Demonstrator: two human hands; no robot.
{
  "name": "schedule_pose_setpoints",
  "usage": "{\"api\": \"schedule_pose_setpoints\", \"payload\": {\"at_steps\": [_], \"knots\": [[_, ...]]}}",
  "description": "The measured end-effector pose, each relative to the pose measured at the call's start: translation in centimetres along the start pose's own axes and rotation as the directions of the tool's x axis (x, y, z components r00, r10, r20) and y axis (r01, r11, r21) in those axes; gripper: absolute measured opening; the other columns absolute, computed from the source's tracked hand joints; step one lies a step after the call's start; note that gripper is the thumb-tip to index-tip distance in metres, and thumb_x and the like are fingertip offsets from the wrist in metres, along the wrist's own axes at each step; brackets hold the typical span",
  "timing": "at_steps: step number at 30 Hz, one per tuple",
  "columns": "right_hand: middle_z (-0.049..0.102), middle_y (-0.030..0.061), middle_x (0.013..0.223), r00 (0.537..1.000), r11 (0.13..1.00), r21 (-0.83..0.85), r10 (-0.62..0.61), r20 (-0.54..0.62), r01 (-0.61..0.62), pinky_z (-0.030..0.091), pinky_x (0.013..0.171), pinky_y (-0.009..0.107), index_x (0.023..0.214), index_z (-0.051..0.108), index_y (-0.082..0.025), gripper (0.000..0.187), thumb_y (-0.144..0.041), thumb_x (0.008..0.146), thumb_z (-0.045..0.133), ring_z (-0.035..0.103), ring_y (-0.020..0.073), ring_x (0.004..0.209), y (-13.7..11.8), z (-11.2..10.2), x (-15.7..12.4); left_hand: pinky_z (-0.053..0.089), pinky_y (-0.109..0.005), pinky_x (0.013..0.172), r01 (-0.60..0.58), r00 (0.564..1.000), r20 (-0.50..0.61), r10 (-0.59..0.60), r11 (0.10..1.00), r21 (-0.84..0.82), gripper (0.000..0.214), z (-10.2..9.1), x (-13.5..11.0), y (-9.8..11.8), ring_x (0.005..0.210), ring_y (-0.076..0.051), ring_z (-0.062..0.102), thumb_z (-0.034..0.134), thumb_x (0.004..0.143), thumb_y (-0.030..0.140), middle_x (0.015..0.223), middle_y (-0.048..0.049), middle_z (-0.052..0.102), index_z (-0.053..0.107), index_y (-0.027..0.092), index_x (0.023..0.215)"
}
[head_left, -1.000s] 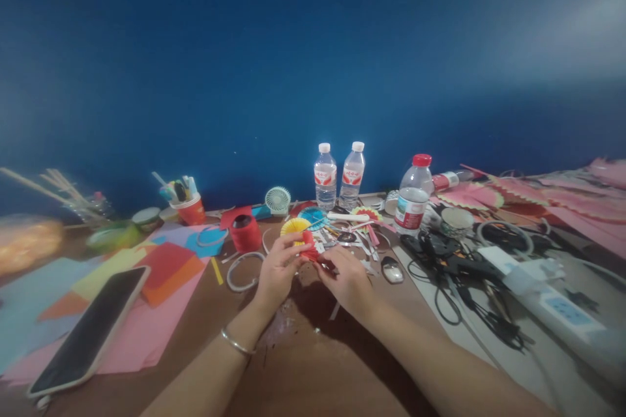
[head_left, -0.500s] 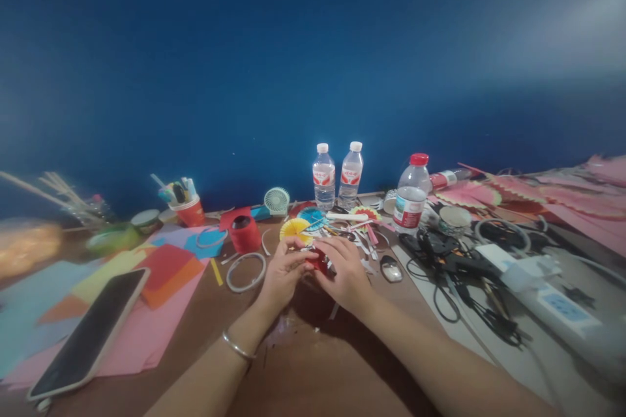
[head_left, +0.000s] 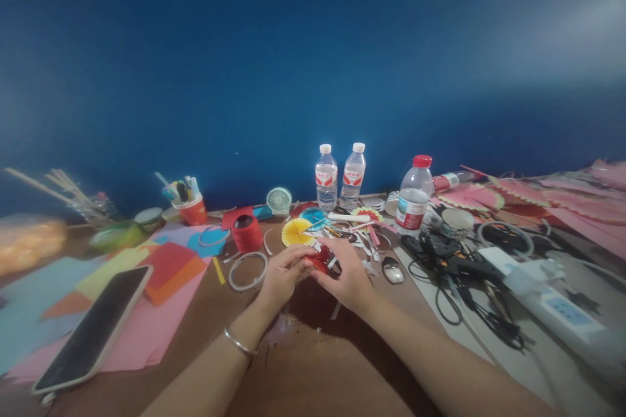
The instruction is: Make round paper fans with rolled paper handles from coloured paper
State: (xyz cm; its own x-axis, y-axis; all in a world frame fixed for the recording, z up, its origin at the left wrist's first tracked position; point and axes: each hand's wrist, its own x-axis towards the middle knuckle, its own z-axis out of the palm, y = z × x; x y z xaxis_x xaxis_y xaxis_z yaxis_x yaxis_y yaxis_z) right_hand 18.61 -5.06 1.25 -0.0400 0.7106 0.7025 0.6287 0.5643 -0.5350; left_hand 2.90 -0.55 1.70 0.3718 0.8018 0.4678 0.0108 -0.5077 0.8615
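Both my hands meet over the middle of the brown table [head_left: 313,365]. My left hand [head_left: 282,276], with a silver bangle on its wrist, and my right hand [head_left: 346,277] pinch a small folded red paper piece [head_left: 321,262] between their fingertips. A white strip shows on the red piece. Just beyond my fingers lie a yellow paper fan rosette [head_left: 296,232], a blue one [head_left: 313,215] and loose white paper strips [head_left: 364,246].
A phone [head_left: 92,329] lies on coloured paper sheets [head_left: 147,273] at left. A red roll [head_left: 246,232], tape ring [head_left: 247,271], pen cup [head_left: 188,203] and small fan [head_left: 279,200] stand behind. Three water bottles [head_left: 337,176], cables, a glue gun [head_left: 454,260] and a power strip [head_left: 557,303] fill the right.
My hands have closed together on the red paper piece and turned it; the right hand moved up and left over it. The camera shifted slightly.
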Motion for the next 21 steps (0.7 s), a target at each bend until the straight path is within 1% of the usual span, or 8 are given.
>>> {"api": "schedule_pose_setpoints", "payload": {"at_steps": [2,6,9,13,16,21], "knots": [[0.056,0.0081,0.102,1.000,1.000,-0.014,0.000,0.003,0.000,0.040,0.087,0.038,0.111,0.050,-0.021,0.042,-0.031,0.072,0.061,0.049,0.0224,0.098,0.00,-0.01,-0.01,0.043,-0.033,0.082,-0.004,1.000,-0.009,0.004,1.000,0.013,0.016,0.00,-0.05,-0.16,0.087,-0.021,0.059,0.060,0.073,0.026,0.089,-0.0078,0.066,0.069,0.019,0.085],[0.056,0.0081,0.096,0.999,0.999,-0.033,-0.011,-0.047,0.010,0.042,0.083,0.037,0.095,0.059,-0.020,0.026,-0.031,0.071,0.062,0.051,0.0223,0.094,0.06,0.08,-0.14,0.044,-0.034,0.081,0.003,0.999,-0.045,-0.002,0.999,0.033,0.016,0.05,-0.16,-0.38,0.085,-0.021,0.059,0.060,0.073,0.027,0.087,-0.0074,0.067,0.069,0.019,0.084],[0.058,0.0082,0.097,0.997,0.999,-0.048,-0.013,-0.071,0.010,0.043,0.083,0.038,0.094,0.060,-0.020,0.025,-0.031,0.071,0.062,0.052,0.0225,0.094,0.03,0.12,-0.18,0.044,-0.033,0.080,0.023,0.996,-0.085,-0.021,0.999,0.027,0.016,0.10,-0.21,-0.31,0.084,-0.021,0.059,0.060,0.072,0.027,0.087,-0.0071,0.067,0.069,0.019,0.082],[0.062,0.0064,0.087,0.997,0.999,-0.033,-0.021,-0.075,0.019,0.045,0.078,0.036,0.092,0.062,-0.021,0.020,-0.030,0.074,0.060,0.054,0.0208,0.086,-0.07,0.09,-0.13,0.045,-0.032,0.079,0.059,0.992,-0.114,-0.057,0.998,0.012,0.014,0.20,-0.24,-0.21,0.082,-0.020,0.060,0.062,0.071,0.025,0.084,-0.0055,0.068,0.069,0.019,0.081],[0.063,0.0056,0.084,0.997,0.999,-0.031,-0.031,-0.074,0.029,0.044,0.078,0.035,0.090,0.064,-0.021,0.016,-0.029,0.077,0.059,0.055,0.0199,0.084,-0.01,0.09,-0.14,0.046,-0.031,0.079,0.089,0.987,-0.134,-0.088,0.996,0.001,0.015,0.29,-0.24,-0.25,0.081,-0.020,0.061,0.063,0.069,0.024,0.083,-0.0048,0.069,0.070,0.019,0.081],[0.063,0.0051,0.080,0.996,0.999,-0.035,-0.018,-0.084,0.015,0.044,0.073,0.033,0.089,0.065,-0.020,0.017,-0.030,0.076,0.061,0.054,0.0189,0.079,0.26,0.23,-0.25,0.047,-0.031,0.078,0.129,0.979,-0.156,-0.132,0.991,-0.032,0.014,0.39,-0.24,-0.29,0.080,-0.020,0.062,0.065,0.067,0.023,0.082,-0.0048,0.070,0.070,0.019,0.080]]}}
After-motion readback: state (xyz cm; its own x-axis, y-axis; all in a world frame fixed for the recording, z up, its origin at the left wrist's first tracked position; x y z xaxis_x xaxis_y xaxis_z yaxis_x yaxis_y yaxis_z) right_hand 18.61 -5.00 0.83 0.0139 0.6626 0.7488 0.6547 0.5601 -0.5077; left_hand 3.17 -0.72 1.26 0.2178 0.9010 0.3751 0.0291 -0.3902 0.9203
